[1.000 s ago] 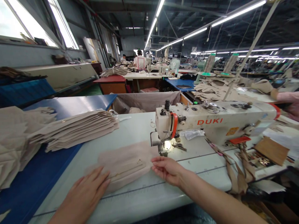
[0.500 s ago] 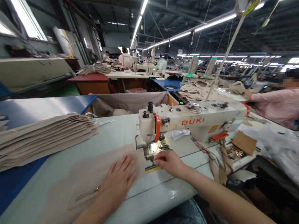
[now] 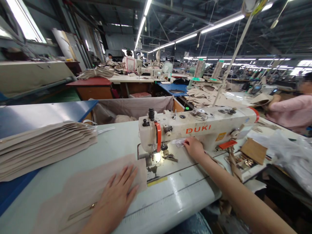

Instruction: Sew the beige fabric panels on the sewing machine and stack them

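Observation:
My left hand [image 3: 115, 195] lies flat with fingers spread on a thin beige fabric panel [image 3: 83, 178], left of the needle. A zipper [image 3: 81, 212] with a gold pull is set into the panel, partly under my wrist. My right hand [image 3: 195, 150] reaches beneath the arm of the white sewing machine [image 3: 177, 123], fingertips pinched at the edge of a small clear plastic packet [image 3: 179, 143]. What the packet contains is too small to make out. The lit needle plate [image 3: 156, 158] shows between my hands, and the panel's right edge stops just short of it.
Stacked beige panels [image 3: 48, 148] lie at the left. An open box of small metal parts [image 3: 245, 161] and fabric strips [image 3: 234, 165] sit at the right, near crumpled clear plastic [image 3: 290, 156]. A cloth-lined bin [image 3: 131, 109] stands behind the table. A person in pink [image 3: 292, 110] works at far right.
My right hand has moved from beside the needle plate up and right to the plastic packet. The left hand stays flat on the panel. The view has shifted slightly.

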Demonstrator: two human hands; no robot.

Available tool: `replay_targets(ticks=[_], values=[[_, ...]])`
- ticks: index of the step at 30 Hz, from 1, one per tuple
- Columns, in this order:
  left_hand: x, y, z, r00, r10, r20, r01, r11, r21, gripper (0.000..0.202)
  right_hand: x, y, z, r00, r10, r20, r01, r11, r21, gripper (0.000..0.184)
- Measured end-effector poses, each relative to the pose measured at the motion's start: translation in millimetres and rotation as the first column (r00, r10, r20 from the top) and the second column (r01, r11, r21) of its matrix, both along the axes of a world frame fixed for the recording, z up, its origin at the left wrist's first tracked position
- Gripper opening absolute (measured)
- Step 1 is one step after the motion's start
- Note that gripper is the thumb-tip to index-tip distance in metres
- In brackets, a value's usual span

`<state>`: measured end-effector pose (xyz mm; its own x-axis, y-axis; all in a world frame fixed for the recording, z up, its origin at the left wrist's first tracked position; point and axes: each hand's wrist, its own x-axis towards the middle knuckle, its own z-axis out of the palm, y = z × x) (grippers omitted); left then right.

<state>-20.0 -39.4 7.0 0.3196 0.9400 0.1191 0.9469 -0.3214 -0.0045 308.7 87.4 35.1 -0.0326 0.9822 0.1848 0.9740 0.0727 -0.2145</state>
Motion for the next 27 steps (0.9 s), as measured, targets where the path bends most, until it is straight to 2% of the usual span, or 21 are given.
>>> replay_targets(ticks=[10,19,27], values=[[-2,1,-4.2,1.0,-0.009,0.003,0.009,1.0,0.015,0.054,6,-7,5.0,0.998,0.053,0.037,-0.054,0.999,0.007,0.019],[-6,2,-11.8,0.999,-0.03,-0.013,0.031,0.996,0.08,0.054,8,-16,8.2,0.993,0.112,0.032,-0.11,0.992,-0.062,0.017],[-6,2,-7.0,0.999,-0.026,-0.024,0.027,0.999,0.039,0.054,20,-14,8.9,0.996,0.094,-0.012,-0.094,0.99,-0.108,0.014]])
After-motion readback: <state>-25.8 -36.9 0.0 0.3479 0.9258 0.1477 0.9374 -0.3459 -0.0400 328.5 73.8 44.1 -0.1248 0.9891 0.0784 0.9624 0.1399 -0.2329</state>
